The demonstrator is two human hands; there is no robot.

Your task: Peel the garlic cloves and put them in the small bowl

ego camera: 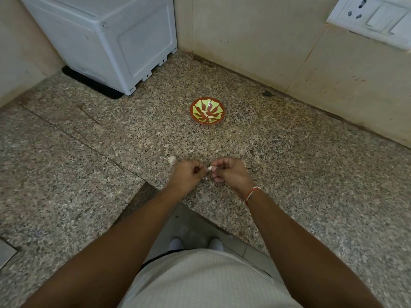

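- The left hand point(188, 174) and right hand point(229, 172) are held close together, fingers curled.
- Both forearms are stretched forward.

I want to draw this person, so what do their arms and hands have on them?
Both arms are bare, with no sleeves in view and no gloves. The left hand wears nothing. By the right hand, a thin red and white thread is tied round the wrist. No rings or watch show.
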